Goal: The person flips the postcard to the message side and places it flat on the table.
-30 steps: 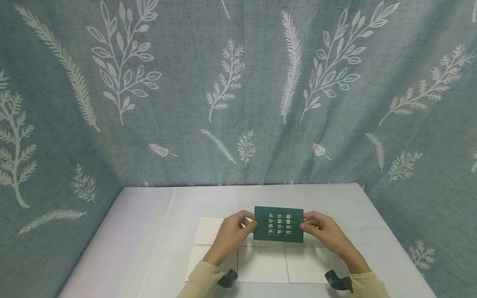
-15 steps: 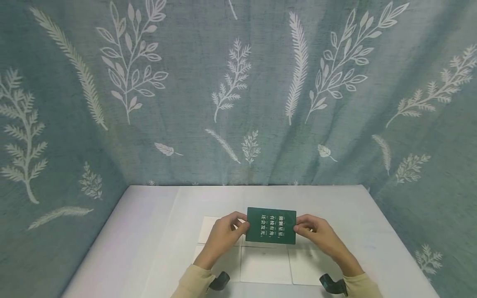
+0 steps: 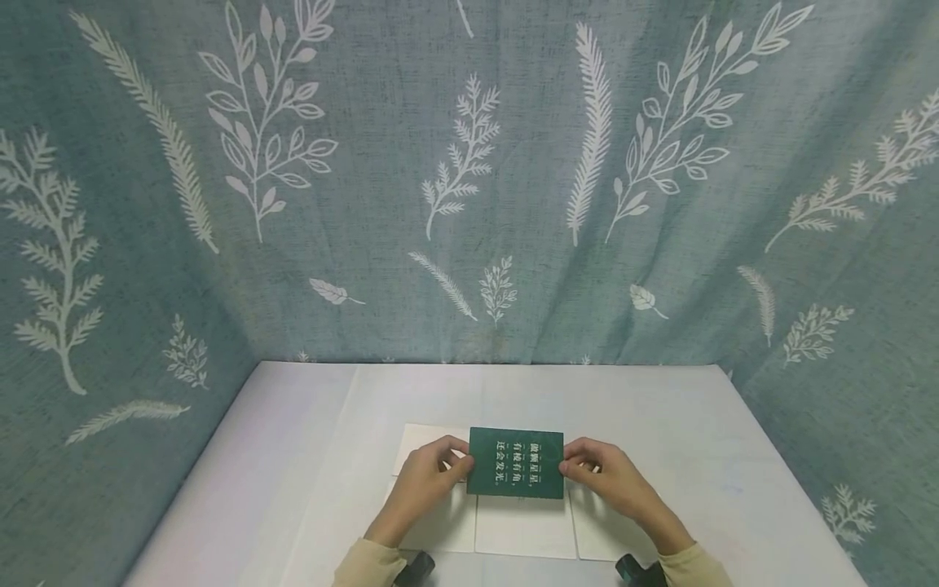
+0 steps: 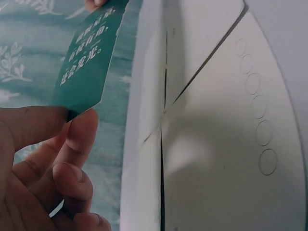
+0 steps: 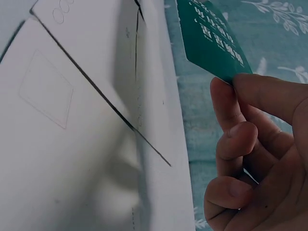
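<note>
A green postcard (image 3: 516,463) with white Chinese lettering is held between both hands, above several pale cards (image 3: 524,526) laid edge to edge on the table. My left hand (image 3: 425,485) pinches its left end between thumb and finger. At the opposite end, my right hand (image 3: 609,477) pinches the card the same way. The left wrist view shows a pale card (image 4: 226,163) printed with a row of small ovals. In the right wrist view, another pale card (image 5: 43,144) bears a faint four-sided outline. The green postcard and hands hide part of the pale cards' back row.
The white table (image 3: 308,456) spreads out around the cards. A blue-green curtain (image 3: 352,204) with white leaf prints hangs at the back and both sides. Dark devices (image 3: 416,568) sit by both wrists.
Both hands, with the green postcard still between them, have shifted left and then nearer to me over the pale cards. The head view has turned slightly left. The grip looks the same.
</note>
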`<action>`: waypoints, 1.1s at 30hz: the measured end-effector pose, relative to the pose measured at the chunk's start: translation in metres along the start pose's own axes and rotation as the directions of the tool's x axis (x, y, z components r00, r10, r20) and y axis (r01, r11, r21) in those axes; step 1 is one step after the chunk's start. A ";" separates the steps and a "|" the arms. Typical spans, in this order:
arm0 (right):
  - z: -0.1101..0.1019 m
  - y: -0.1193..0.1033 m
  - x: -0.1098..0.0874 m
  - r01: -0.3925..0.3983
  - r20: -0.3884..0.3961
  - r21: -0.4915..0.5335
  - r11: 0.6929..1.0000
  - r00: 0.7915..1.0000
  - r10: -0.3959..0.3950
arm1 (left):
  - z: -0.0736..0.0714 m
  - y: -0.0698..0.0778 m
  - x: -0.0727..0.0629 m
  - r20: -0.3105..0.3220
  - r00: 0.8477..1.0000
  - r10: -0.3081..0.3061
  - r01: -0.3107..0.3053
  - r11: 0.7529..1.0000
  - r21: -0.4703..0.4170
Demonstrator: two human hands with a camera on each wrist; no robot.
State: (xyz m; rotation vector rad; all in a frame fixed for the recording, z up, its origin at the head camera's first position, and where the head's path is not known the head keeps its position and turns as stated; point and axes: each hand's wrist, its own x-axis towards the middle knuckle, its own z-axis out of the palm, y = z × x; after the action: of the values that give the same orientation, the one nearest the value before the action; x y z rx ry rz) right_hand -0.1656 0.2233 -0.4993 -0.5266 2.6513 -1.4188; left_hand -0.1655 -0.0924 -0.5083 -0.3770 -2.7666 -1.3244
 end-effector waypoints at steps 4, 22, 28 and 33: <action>0.002 0.002 0.000 -0.005 -0.008 0.001 1.000 1.000 0.005 | 0.001 -0.002 -0.001 -0.003 1.000 0.005 -0.005 1.000 -0.002; 0.005 0.001 -0.005 -0.025 -0.016 0.074 0.997 1.000 0.027 | -0.003 -0.003 -0.005 0.025 1.000 0.014 -0.012 0.999 -0.048; 0.005 0.000 -0.007 -0.069 0.058 0.158 0.985 0.997 0.060 | -0.003 0.000 -0.007 0.012 1.000 0.005 -0.004 0.997 -0.079; 0.006 0.001 -0.008 -0.067 0.068 0.185 0.980 0.996 0.055 | -0.003 0.003 -0.008 0.044 0.998 -0.041 0.046 0.992 -0.121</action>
State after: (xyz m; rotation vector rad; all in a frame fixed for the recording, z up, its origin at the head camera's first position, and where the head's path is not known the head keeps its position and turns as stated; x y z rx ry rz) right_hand -0.1565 0.2217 -0.5042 -0.4579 2.4307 -1.5850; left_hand -0.1572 -0.0942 -0.5053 -0.3562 -2.7497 -1.5181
